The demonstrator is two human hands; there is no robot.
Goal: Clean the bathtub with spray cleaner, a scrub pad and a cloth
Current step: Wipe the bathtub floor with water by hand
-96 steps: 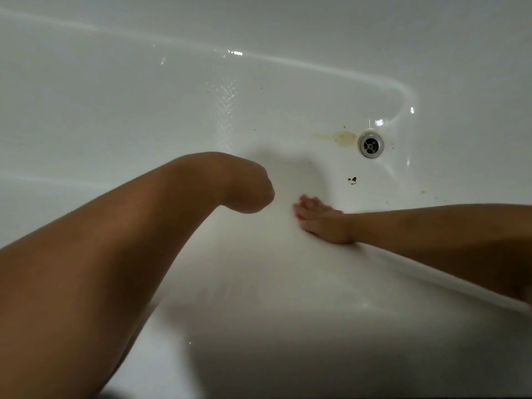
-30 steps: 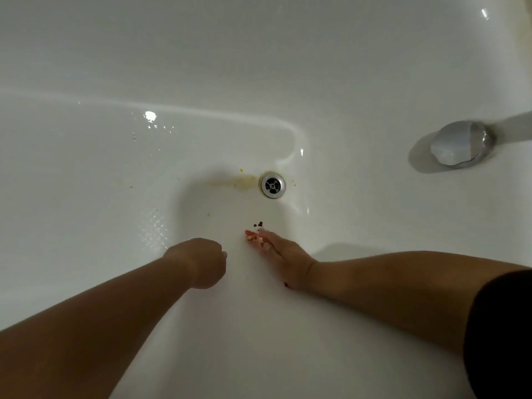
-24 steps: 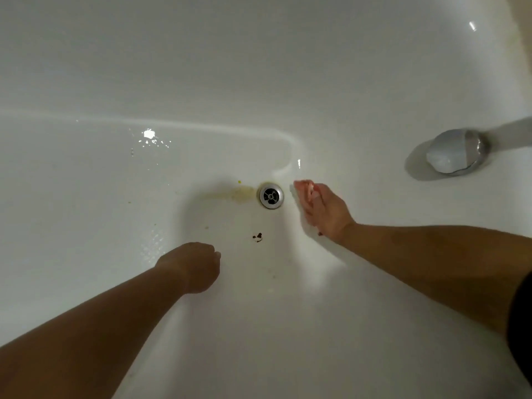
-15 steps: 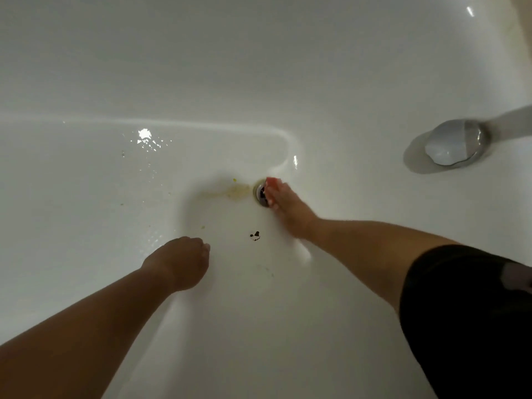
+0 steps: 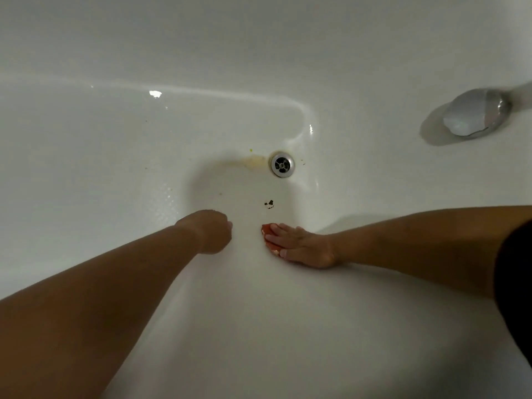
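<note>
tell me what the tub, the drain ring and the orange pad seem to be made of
Bathtub: glossy white enamel or acrylic, judging by sharp light glints; which one cannot be told. Drain ring: polished metal, likely chrome or steel, mirror-bright. Scrub pad: matte orange, probably sponge or fibre; mostly hidden under the right hand, so uncertain.

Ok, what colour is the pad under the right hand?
The scrub pad is orange-red, clearest in the head view.
</note>
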